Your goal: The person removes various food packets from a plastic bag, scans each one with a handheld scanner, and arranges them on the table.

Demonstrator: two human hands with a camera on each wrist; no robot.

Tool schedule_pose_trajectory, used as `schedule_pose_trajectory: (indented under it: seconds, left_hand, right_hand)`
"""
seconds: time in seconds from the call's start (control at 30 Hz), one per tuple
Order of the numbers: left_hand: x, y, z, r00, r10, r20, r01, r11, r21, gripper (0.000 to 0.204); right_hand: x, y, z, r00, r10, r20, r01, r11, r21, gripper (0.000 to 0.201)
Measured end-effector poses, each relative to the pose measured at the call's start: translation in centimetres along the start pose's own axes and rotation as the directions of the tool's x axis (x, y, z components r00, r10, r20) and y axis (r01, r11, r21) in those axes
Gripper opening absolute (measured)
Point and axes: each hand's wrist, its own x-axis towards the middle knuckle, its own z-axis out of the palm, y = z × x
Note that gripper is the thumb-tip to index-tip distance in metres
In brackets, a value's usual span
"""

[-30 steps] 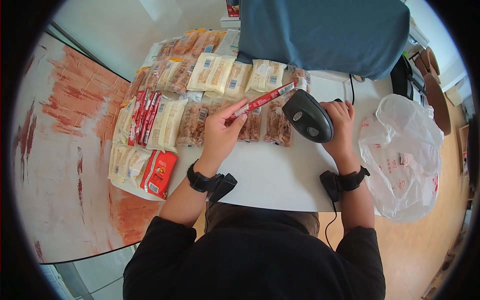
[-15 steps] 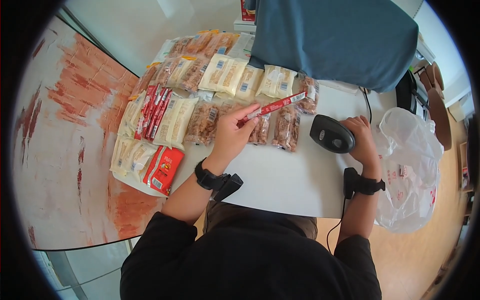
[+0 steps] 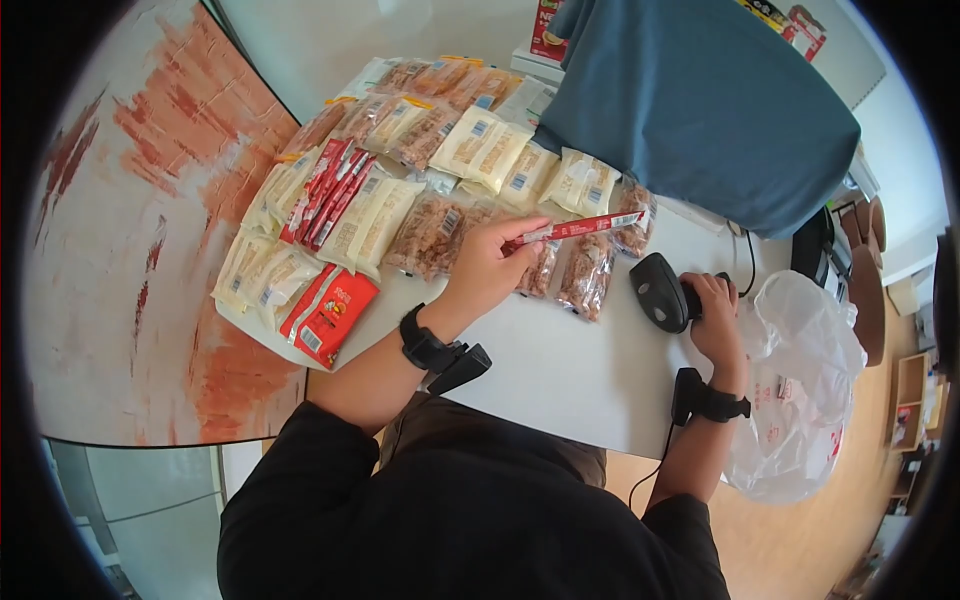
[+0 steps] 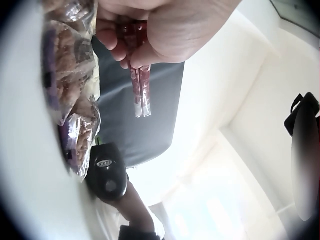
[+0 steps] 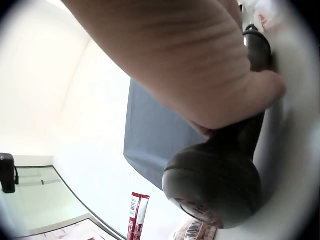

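Note:
My left hand (image 3: 487, 273) pinches the end of a slim red packet (image 3: 590, 226), whose barcoded end points right. In the left wrist view two narrow red sticks (image 4: 140, 90) show side by side between the thumb and fingers. My right hand (image 3: 715, 318) grips the handle of a black barcode scanner (image 3: 658, 292) low over the white table; its head lies to the left of the hand. In the right wrist view the fingers wrap the scanner's handle (image 5: 246, 135). Bags of brown food (image 3: 587, 277) lie just beyond the red packet.
Rows of cream bags (image 3: 370, 222), several red sticks (image 3: 322, 195) and a red pouch (image 3: 330, 318) cover the table's left side. A blue-grey cloth (image 3: 710, 110) drapes over something at the back. A clear plastic bag (image 3: 795, 400) hangs at the right edge.
The scanner has moved away from the red packet, to the right and lower toward the table. My left hand still pinches the packet, now held more level. The head view has turned.

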Motion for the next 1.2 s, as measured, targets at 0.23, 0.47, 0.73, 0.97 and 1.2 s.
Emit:
schedule_pose_trajectory:
  seconds: [0.23, 0.47, 0.73, 0.97, 1.2]
  left_hand:
    - [0.3, -0.2, -0.7, 1.000, -0.013, 0.000, 0.013, 0.999, -0.043, 0.032]
    - [0.3, 3.1, -3.2, 0.998, 0.013, -0.067, -0.014, 1.000, -0.027, 0.031]
    - [-1.0, 6.9, -13.9, 0.907, 0.176, -0.383, -0.087, 0.967, 0.240, 0.032]
    - [-2.3, 6.7, -25.3, 0.893, 0.188, -0.409, 0.175, 0.692, 0.700, 0.028]
    - [-2.5, 4.1, -27.8, 0.883, 0.163, -0.440, 0.373, 0.323, 0.870, 0.028]
  right_hand:
    - [-0.4, -0.3, -0.4, 0.998, 0.013, 0.054, -0.017, 0.998, 0.063, 0.060]
    - [-0.6, 1.2, -0.6, 0.991, 0.018, 0.131, -0.039, 0.986, 0.160, 0.070]
    - [-0.5, 1.2, 0.5, 0.991, 0.087, 0.099, -0.097, 0.990, 0.102, 0.078]
    - [-0.4, 1.0, 0.1, 0.989, 0.064, 0.135, -0.074, 0.995, 0.070, 0.072]
    - [-0.5, 0.2, -0.1, 0.990, 0.081, 0.119, -0.089, 0.994, 0.059, 0.072]
